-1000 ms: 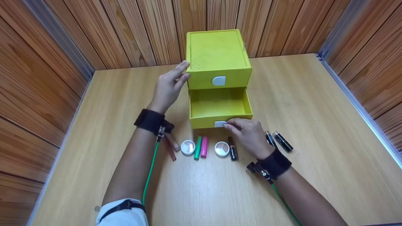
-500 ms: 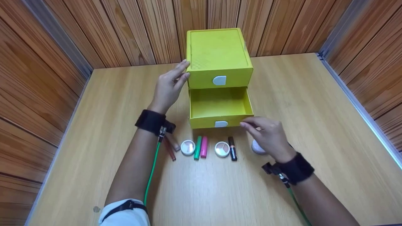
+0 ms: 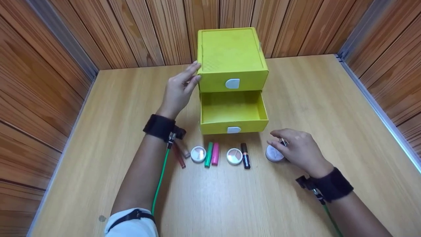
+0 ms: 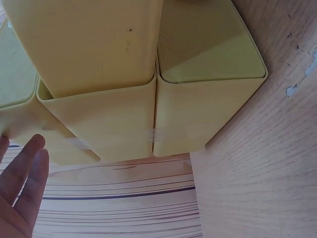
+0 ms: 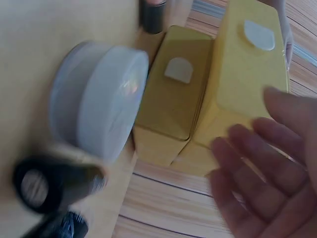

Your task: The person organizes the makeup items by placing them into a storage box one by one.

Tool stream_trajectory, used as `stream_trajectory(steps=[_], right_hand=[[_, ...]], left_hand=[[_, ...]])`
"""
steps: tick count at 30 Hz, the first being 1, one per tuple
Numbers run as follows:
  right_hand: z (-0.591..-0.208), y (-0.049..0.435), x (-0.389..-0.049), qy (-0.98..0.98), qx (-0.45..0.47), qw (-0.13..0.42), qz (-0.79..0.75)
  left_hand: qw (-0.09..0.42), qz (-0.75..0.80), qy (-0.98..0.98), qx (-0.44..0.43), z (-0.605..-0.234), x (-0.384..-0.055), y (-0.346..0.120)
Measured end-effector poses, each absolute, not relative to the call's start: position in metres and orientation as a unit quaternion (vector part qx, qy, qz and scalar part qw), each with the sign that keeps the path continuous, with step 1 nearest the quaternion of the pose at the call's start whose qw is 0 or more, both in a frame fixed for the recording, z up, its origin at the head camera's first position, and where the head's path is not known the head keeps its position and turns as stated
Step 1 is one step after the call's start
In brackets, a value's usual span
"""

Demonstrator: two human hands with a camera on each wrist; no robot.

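A yellow drawer unit [image 3: 230,49] stands at the back of the table, its middle drawer [image 3: 234,126] pulled out and bare inside. My left hand [image 3: 177,90] touches the unit's upper left side with its fingertips, fingers fairly straight. Over the table at right, my right hand [image 3: 299,149] hovers with loosely bent fingers and nothing in its grasp. Just beneath its fingertips sits a round white jar [image 3: 273,154] with a pale lilac top. In the right wrist view the jar [image 5: 99,99] is close by, with dark tubes [image 5: 54,183] beside it, mostly hidden by the hand in the head view.
In front of the drawer lie two round compacts [image 3: 198,154], a green tube [image 3: 209,154], a pink tube [image 3: 215,154] and a dark tube [image 3: 245,156]. Reddish-brown tubes [image 3: 180,156] lie by the left wrist. Wood-panelled walls [image 3: 171,33] enclose the table.
My right hand has let go of the middle drawer's handle and moved right and nearer, over the jar. The left hand stays at the unit's side; the drawer remains out.
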State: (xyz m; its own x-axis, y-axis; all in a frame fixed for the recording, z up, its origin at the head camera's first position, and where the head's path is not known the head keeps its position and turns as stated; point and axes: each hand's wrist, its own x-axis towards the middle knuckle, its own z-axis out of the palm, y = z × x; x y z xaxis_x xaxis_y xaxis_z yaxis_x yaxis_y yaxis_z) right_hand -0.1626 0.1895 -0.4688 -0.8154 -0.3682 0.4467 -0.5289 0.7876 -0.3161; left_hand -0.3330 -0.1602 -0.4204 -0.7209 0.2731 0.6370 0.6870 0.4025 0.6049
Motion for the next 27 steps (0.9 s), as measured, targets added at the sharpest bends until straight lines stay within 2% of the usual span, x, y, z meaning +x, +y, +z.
stream_trajectory(steps=[6, 9, 19, 27], right_hand=[[-0.474, 0.198, -0.155, -0.955, 0.217, 0.061, 0.194], [-0.477, 0.199, -0.153, -0.959, 0.210, 0.029, 0.186], [-0.486, 0.196, -0.152, -0.962, 0.219, 0.011, 0.160], [-0.491, 0.197, -0.151, -0.958, 0.232, 0.031, 0.164]], left_hand=[[0.220, -0.457, -0.809, -0.296, -0.421, -0.333, -0.160], [0.221, -0.455, -0.809, -0.298, -0.421, -0.333, -0.161], [0.234, -0.454, -0.806, -0.299, -0.422, -0.333, -0.162], [0.235, -0.450, -0.808, -0.298, -0.422, -0.333, -0.159]])
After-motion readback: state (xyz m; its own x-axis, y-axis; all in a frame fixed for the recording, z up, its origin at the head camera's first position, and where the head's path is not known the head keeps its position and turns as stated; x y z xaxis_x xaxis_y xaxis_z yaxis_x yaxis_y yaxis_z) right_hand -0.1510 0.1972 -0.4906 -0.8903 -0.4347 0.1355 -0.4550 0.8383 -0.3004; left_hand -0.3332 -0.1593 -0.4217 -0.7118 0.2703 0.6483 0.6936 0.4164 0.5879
